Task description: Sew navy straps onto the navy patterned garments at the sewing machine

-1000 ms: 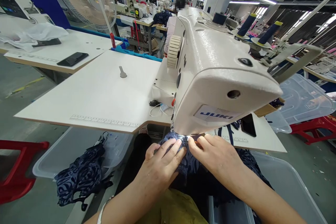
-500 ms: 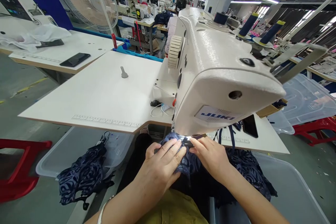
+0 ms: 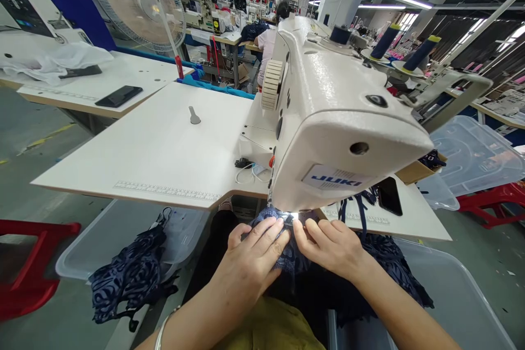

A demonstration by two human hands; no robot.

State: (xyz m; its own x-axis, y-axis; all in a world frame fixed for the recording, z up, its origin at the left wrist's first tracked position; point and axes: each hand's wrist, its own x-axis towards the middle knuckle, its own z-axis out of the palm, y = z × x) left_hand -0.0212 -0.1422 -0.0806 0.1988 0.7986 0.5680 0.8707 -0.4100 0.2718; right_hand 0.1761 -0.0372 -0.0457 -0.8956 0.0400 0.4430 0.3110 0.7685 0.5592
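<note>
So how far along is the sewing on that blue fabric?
Apparently midway: the left hand and right hand are on the blue fabric at the sewing machine. The patterned garment over the left bin may be done. Left, seemingly: finishing this piece; whether the dark fabric by the right bin needs sewing, I can't tell.

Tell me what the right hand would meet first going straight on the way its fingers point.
Likely the blue cloth by its fingertips, then the left hand; depth there is unclear.

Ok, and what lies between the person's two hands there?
Blue patterned fabric, brightly lit near the sewing machine, lies between the left hand and the right hand, as the head view shows.
</note>
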